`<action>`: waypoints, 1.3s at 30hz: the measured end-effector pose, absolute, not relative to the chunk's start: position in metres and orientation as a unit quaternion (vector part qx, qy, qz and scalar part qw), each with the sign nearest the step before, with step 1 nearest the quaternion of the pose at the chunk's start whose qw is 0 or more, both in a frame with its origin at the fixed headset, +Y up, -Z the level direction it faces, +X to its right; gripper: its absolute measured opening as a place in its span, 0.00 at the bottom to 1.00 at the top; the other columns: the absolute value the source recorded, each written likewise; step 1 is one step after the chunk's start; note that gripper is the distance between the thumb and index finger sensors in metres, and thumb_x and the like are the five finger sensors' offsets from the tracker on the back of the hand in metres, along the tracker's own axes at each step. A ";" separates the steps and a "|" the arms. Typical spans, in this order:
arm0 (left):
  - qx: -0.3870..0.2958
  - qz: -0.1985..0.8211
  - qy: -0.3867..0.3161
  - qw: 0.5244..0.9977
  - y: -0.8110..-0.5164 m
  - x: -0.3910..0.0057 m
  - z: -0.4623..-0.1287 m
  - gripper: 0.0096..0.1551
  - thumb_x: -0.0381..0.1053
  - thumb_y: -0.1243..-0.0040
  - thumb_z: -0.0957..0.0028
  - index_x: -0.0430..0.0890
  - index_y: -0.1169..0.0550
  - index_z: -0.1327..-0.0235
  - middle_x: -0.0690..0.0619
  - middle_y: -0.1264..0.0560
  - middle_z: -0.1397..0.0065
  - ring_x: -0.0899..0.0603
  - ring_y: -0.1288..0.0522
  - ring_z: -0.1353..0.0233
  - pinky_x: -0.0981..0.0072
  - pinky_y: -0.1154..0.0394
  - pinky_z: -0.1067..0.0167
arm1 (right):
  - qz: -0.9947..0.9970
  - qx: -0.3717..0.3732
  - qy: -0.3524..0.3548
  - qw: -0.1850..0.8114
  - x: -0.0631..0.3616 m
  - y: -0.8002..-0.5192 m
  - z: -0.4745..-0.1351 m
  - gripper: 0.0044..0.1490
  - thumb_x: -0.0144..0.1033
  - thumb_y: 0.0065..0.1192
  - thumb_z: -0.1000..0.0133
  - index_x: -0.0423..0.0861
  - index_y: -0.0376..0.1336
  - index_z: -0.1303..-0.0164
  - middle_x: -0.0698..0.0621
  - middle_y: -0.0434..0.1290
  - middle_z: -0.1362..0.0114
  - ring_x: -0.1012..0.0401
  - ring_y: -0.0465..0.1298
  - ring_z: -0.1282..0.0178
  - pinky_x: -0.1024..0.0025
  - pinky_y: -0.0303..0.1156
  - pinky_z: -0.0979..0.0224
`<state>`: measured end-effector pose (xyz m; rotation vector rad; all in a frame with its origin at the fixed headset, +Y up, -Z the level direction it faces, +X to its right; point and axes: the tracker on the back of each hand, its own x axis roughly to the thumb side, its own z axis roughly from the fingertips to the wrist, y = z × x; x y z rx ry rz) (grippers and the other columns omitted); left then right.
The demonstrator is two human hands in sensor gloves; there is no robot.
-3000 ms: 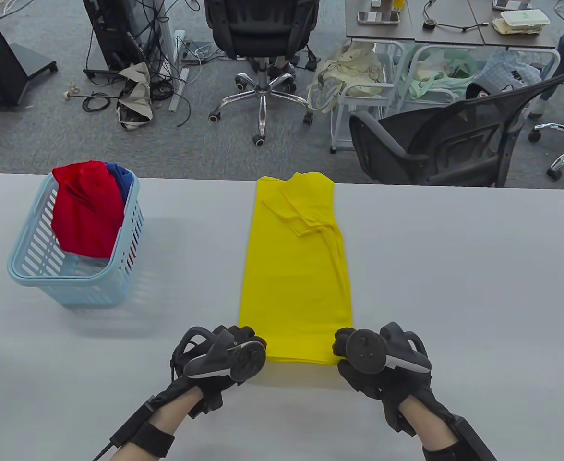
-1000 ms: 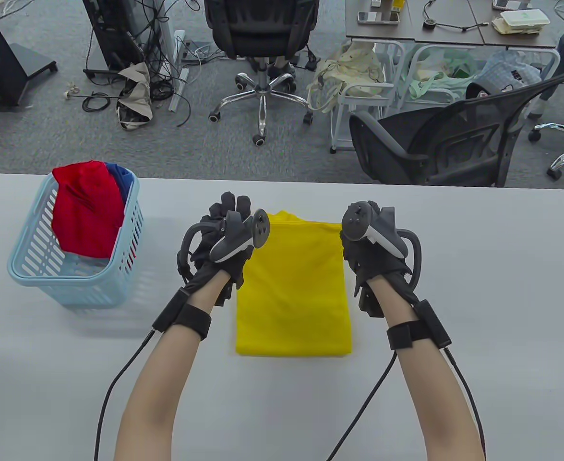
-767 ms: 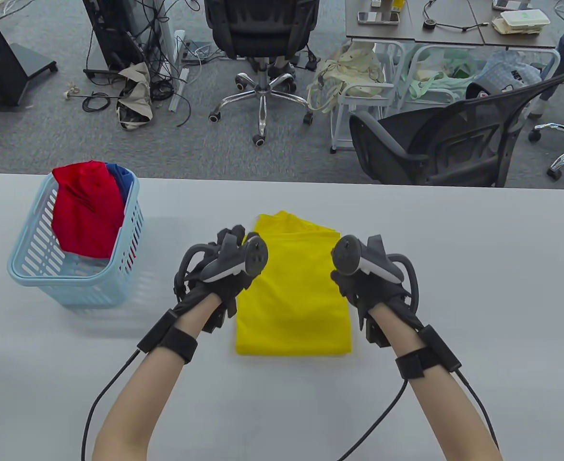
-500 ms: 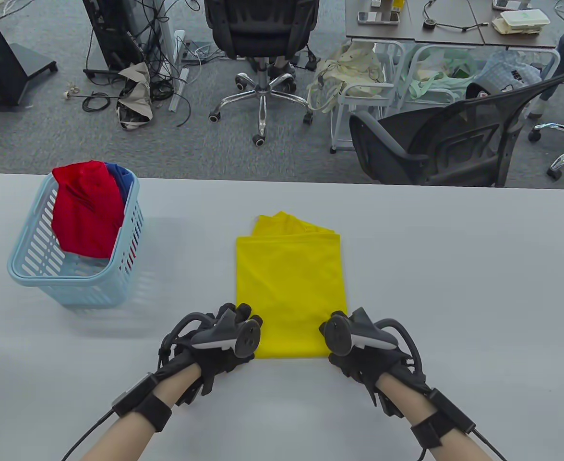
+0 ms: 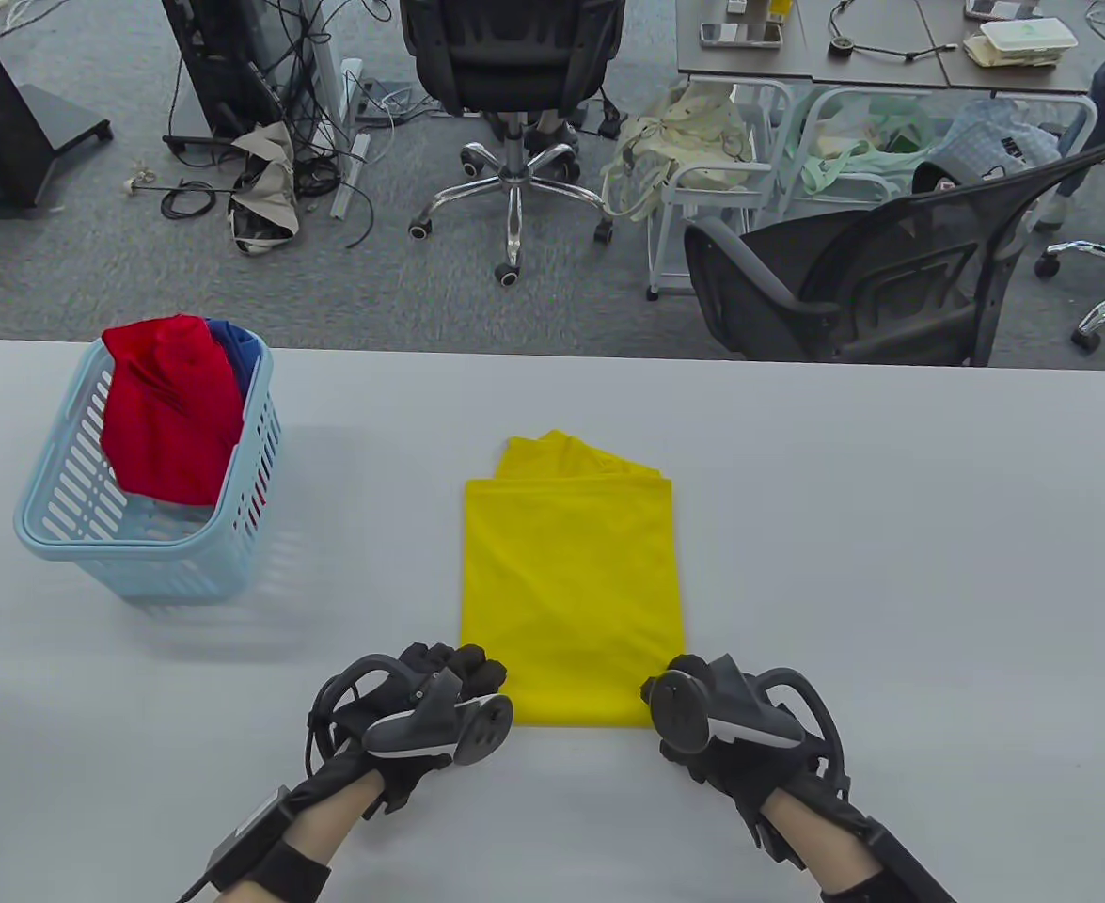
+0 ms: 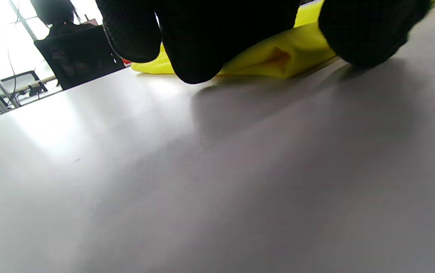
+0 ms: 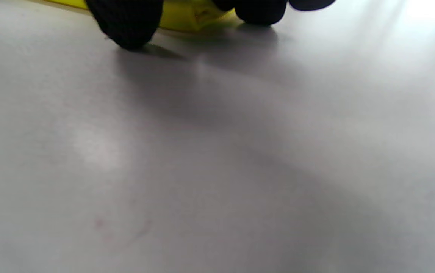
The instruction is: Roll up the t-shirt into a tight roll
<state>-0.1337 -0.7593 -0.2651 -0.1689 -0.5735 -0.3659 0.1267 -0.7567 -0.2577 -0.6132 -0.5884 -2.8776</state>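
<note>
- Two gloved hands flank the near corners of a folded yellow shirt (image 5: 571, 593) lying mid-table, nearer the front edge.
- Left hand (image 5: 425, 701) curls its fingers onto the near-left corner; right hand (image 5: 717, 720) sits at the near-right corner, its grip hidden.
- Risk: uneven starts would skew the roll, and slack layers would leave it loose.
- A basket (image 5: 152, 555) of clothes stands by the table's (image 5: 891, 564) left edge, well clear.
</note>
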 end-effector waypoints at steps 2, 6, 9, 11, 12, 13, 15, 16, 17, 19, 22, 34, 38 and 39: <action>-0.066 -0.187 -0.284 0.938 -0.761 -0.132 -0.264 0.34 0.64 0.47 0.47 0.57 0.33 0.27 0.54 0.30 0.22 0.45 0.25 0.27 0.45 0.29 0.26 | -0.959 -0.196 -0.195 0.070 0.125 -0.758 -0.258 0.36 0.48 0.57 0.32 0.55 0.46 0.18 0.43 0.46 0.13 0.45 0.57 0.15 0.42 0.55 0.20; -0.052 -0.160 -0.303 0.938 -0.755 -0.134 -0.265 0.23 0.59 0.48 0.45 0.59 0.26 0.37 0.57 0.22 0.30 0.48 0.19 0.34 0.47 0.25 0.29 | -0.962 -0.194 -0.183 0.053 0.127 -0.754 -0.261 0.22 0.41 0.47 0.29 0.55 0.54 0.24 0.45 0.52 0.15 0.47 0.62 0.18 0.44 0.57 0.21; -0.095 -0.080 -0.307 0.943 -0.748 -0.141 -0.262 0.22 0.59 0.47 0.45 0.57 0.22 0.40 0.55 0.20 0.33 0.47 0.17 0.37 0.46 0.24 0.30 | -0.951 -0.224 -0.211 0.043 0.134 -0.744 -0.258 0.22 0.39 0.50 0.32 0.50 0.60 0.29 0.46 0.60 0.19 0.49 0.69 0.23 0.46 0.64 0.25; -0.133 0.001 -0.308 0.942 -0.742 -0.150 -0.261 0.22 0.59 0.47 0.45 0.57 0.21 0.40 0.54 0.19 0.34 0.47 0.17 0.37 0.46 0.24 0.31 | -0.949 -0.223 -0.220 -0.008 0.141 -0.738 -0.256 0.22 0.40 0.49 0.32 0.49 0.60 0.29 0.45 0.61 0.20 0.49 0.71 0.25 0.47 0.66 0.26; -0.146 0.032 -0.304 0.941 -0.740 -0.153 -0.261 0.23 0.59 0.48 0.45 0.56 0.21 0.40 0.53 0.19 0.34 0.46 0.17 0.37 0.45 0.25 0.30 | -0.949 -0.226 -0.217 -0.029 0.142 -0.737 -0.256 0.23 0.41 0.50 0.32 0.49 0.59 0.28 0.44 0.60 0.18 0.48 0.70 0.24 0.46 0.65 0.26; -0.162 0.060 -0.298 0.939 -0.739 -0.156 -0.262 0.23 0.58 0.48 0.44 0.55 0.20 0.40 0.52 0.19 0.33 0.45 0.17 0.37 0.44 0.25 0.30 | -0.946 -0.237 -0.215 -0.050 0.142 -0.736 -0.257 0.28 0.46 0.53 0.32 0.49 0.57 0.24 0.43 0.57 0.16 0.47 0.68 0.22 0.46 0.63 0.25; -0.168 0.048 -0.292 0.940 -0.742 -0.158 -0.265 0.23 0.58 0.48 0.44 0.55 0.21 0.40 0.52 0.19 0.33 0.45 0.17 0.36 0.44 0.25 0.30 | -0.941 -0.248 -0.227 -0.043 0.137 -0.740 -0.257 0.41 0.55 0.61 0.37 0.51 0.51 0.17 0.42 0.53 0.14 0.46 0.65 0.20 0.44 0.61 0.23; -0.165 0.026 -0.290 0.942 -0.745 -0.158 -0.266 0.23 0.59 0.48 0.44 0.56 0.21 0.40 0.53 0.19 0.33 0.45 0.17 0.36 0.44 0.25 0.30 | -0.940 -0.250 -0.231 -0.019 0.132 -0.745 -0.256 0.46 0.57 0.64 0.39 0.52 0.50 0.16 0.42 0.52 0.13 0.45 0.63 0.19 0.43 0.60 0.23; -0.166 0.011 -0.290 0.943 -0.747 -0.158 -0.266 0.22 0.59 0.48 0.44 0.56 0.21 0.40 0.53 0.19 0.33 0.46 0.17 0.37 0.45 0.25 0.30 | -0.937 -0.255 -0.239 0.020 0.126 -0.753 -0.254 0.47 0.57 0.65 0.40 0.52 0.50 0.15 0.42 0.49 0.12 0.45 0.61 0.18 0.43 0.59 0.22; -0.169 0.026 -0.289 0.942 -0.748 -0.159 -0.268 0.22 0.59 0.48 0.45 0.56 0.21 0.41 0.53 0.19 0.34 0.46 0.17 0.38 0.45 0.25 0.30 | -0.945 -0.250 -0.196 0.079 0.118 -0.753 -0.250 0.42 0.53 0.64 0.38 0.56 0.48 0.18 0.44 0.48 0.13 0.47 0.61 0.19 0.44 0.58 0.21; -0.174 0.033 -0.287 0.942 -0.747 -0.163 -0.269 0.22 0.59 0.48 0.45 0.56 0.20 0.41 0.53 0.18 0.35 0.46 0.17 0.39 0.45 0.25 0.31 | -0.946 -0.250 -0.196 0.063 0.115 -0.751 -0.253 0.27 0.42 0.55 0.32 0.54 0.55 0.23 0.45 0.54 0.15 0.47 0.64 0.20 0.45 0.60 0.22; -0.119 -0.128 -0.238 0.955 -0.752 -0.152 -0.267 0.22 0.60 0.48 0.44 0.56 0.22 0.42 0.53 0.19 0.35 0.46 0.18 0.38 0.45 0.26 0.30 | -0.944 -0.199 -0.255 -0.064 0.135 -0.754 -0.268 0.25 0.44 0.44 0.30 0.46 0.58 0.25 0.44 0.63 0.25 0.52 0.74 0.36 0.53 0.69 0.33; -0.039 -0.168 -0.241 0.955 -0.731 -0.139 -0.250 0.27 0.61 0.50 0.43 0.56 0.25 0.33 0.53 0.22 0.30 0.46 0.19 0.34 0.45 0.27 0.29 | -0.944 -0.198 -0.258 -0.064 0.136 -0.755 -0.268 0.26 0.46 0.42 0.29 0.47 0.57 0.25 0.45 0.62 0.24 0.53 0.73 0.36 0.53 0.68 0.32; -0.033 -0.152 -0.250 0.956 -0.729 -0.137 -0.247 0.27 0.61 0.50 0.43 0.56 0.26 0.32 0.53 0.22 0.29 0.45 0.20 0.33 0.45 0.27 0.29 | -0.943 -0.197 -0.259 -0.067 0.136 -0.755 -0.268 0.26 0.46 0.42 0.29 0.47 0.57 0.25 0.45 0.62 0.24 0.53 0.73 0.36 0.53 0.68 0.32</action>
